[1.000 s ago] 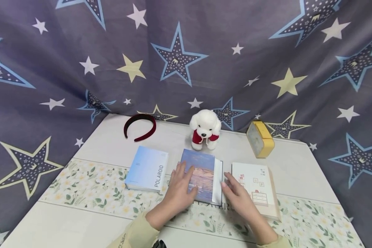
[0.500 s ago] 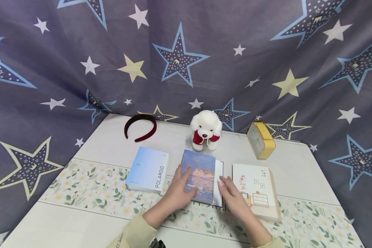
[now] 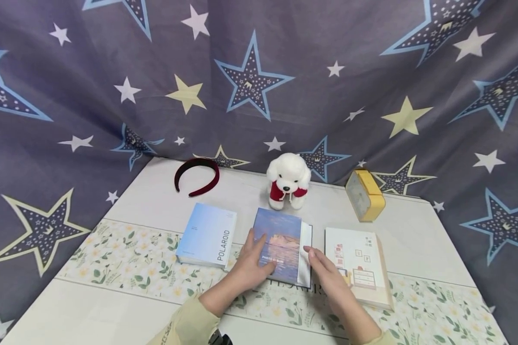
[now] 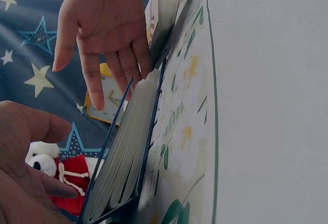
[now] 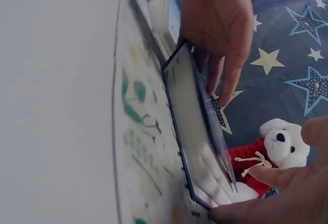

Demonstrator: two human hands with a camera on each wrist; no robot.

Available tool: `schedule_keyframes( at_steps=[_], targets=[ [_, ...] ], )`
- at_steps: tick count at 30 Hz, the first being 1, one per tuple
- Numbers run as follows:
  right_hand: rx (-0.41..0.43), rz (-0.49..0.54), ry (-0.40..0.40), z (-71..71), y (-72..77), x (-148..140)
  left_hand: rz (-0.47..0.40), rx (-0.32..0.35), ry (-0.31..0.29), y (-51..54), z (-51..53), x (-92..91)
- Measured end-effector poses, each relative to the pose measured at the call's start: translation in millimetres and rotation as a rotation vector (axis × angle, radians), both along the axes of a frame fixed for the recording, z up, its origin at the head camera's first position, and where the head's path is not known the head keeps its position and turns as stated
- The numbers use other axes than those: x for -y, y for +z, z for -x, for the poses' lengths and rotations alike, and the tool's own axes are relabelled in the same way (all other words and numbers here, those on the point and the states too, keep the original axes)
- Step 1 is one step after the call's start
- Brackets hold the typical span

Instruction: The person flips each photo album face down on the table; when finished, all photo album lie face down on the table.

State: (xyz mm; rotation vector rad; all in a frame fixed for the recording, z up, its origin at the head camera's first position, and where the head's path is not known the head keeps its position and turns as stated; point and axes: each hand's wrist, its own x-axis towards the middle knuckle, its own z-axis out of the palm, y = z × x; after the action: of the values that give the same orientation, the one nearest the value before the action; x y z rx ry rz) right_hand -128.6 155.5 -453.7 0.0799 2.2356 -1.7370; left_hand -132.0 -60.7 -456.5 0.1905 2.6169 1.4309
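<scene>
A star-printed, grey-purple cloth (image 3: 254, 129) hangs behind a white table (image 3: 241, 196).

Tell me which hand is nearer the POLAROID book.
Left. The left hand is just right of the POLAROID book, at the left side of the photo album; the right hand is farther, at the album's right side.

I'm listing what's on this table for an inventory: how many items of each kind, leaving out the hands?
Books and albums: 3 (blue POLAROID-titled volume, photo album, white-covered book)
Dark red headband: 1
White plush dog: 1
Yellow box, apparently a clock: 1
Total: 6
</scene>
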Motion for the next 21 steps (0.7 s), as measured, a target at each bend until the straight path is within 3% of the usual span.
schedule_keyframes(
  at_steps=[4,13,21],
  targets=[
    [0.039,0.116,-0.039,1.2,2.0,-3.2,-0.01,0.026,0.003,0.6,-1.1,-0.5],
    [0.048,0.289,-0.048,2.5,3.3,-7.0,0.009,0.016,0.01,-2.3,-0.3,-0.2],
    [0.057,0.336,-0.066,2.3,4.5,-9.7,0.026,-0.002,0.003,-6.7,1.0,1.2]
  ],
)
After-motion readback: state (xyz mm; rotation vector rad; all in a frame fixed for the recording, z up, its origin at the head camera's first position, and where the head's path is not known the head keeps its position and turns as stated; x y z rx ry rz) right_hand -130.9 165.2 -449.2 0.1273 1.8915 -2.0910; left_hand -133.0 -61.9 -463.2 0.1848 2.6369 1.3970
